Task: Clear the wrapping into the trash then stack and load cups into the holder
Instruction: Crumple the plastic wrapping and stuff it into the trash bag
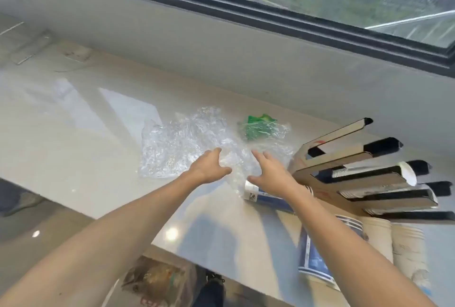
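Crumpled clear plastic wrapping (177,144) lies spread on the pale counter (86,134). A smaller piece with green print (259,128) sits just behind it. My left hand (209,166) and my right hand (270,171) reach over the near edge of the wrapping, fingers spread, touching the plastic without gripping it. A blue-and-white paper cup (266,199) lies on its side under my right wrist. More paper cups (317,257) lie at the lower right. The cup holder (364,176), a cardboard-coloured rack with several black-tipped slots, stands at the right.
A trash bin (160,279) lined with plastic and holding rubbish stands on the floor below the counter's front edge. A wall and a dark-framed window (270,18) run behind the counter. White cups (406,255) lie beside the holder's base.
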